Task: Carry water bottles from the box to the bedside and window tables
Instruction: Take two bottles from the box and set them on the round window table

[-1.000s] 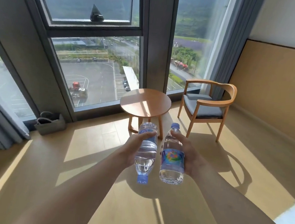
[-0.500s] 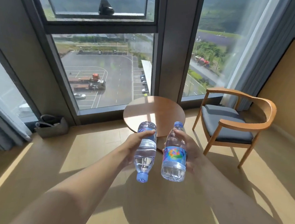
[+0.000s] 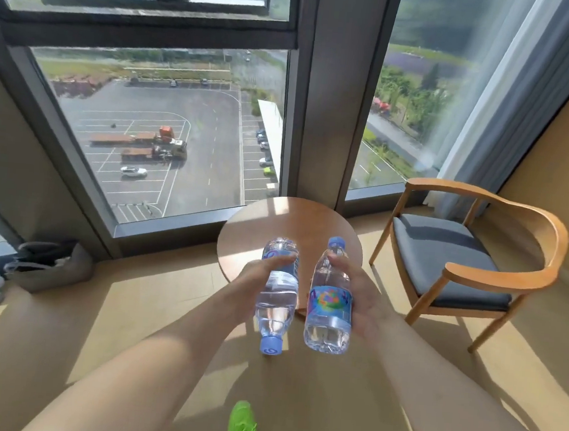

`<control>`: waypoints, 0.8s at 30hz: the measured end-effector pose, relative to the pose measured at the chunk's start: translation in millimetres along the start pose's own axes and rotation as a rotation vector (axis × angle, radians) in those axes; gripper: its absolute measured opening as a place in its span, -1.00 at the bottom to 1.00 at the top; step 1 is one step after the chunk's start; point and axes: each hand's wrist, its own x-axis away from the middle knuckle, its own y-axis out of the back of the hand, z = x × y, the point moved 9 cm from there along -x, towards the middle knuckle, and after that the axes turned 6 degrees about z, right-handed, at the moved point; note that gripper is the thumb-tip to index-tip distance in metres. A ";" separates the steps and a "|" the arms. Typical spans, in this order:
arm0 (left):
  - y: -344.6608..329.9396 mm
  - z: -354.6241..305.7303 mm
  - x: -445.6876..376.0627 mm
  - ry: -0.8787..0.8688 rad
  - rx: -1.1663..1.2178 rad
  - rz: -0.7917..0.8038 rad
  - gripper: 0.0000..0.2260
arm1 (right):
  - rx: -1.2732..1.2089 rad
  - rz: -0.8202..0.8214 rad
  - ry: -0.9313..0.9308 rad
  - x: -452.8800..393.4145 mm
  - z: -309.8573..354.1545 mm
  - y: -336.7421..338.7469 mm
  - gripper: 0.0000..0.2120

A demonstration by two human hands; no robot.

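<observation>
I hold two clear water bottles with blue caps out in front of me. My left hand (image 3: 253, 281) grips one bottle (image 3: 277, 304) upside down, its cap pointing toward me. My right hand (image 3: 359, 290) grips the other bottle (image 3: 328, 308) upright, its colourful label facing me. Both bottles hang in the air just in front of the round wooden window table (image 3: 292, 226), whose top is bare. The box is not in view.
A wooden armchair (image 3: 461, 265) with a grey cushion stands right of the table. Tall windows (image 3: 165, 143) run behind it, with curtains (image 3: 513, 98) at the right. A grey bag (image 3: 48, 263) sits on the floor at the left. My green shoe (image 3: 243, 428) shows below.
I have walked closer to the window table; table and chair appear larger and nearer. Both hands keep the same hold on the bottles.
</observation>
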 end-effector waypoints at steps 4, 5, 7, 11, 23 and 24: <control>29.9 -47.5 -67.2 0.010 0.045 0.027 -0.62 | -0.013 0.000 0.009 -73.2 36.6 -11.7 -0.70; 35.9 -58.9 -80.0 0.009 0.049 0.031 -0.62 | -0.009 -0.011 0.011 -89.3 45.0 -12.5 -0.64; 47.7 -80.8 -104.5 0.018 0.044 0.042 -0.60 | -0.015 -0.011 0.009 -121.6 60.2 -17.0 -0.58; 72.0 -110.9 -153.4 0.057 0.047 0.065 -0.56 | -0.021 -0.029 0.023 -181.1 88.2 -20.6 -0.63; 91.3 -148.2 -289.9 0.180 0.070 0.035 -0.53 | -0.026 -0.039 -0.006 -308.8 164.1 21.8 -0.78; 91.1 -149.1 -301.0 0.204 0.062 0.026 -0.52 | -0.040 -0.039 -0.016 -321.2 170.3 27.9 -0.78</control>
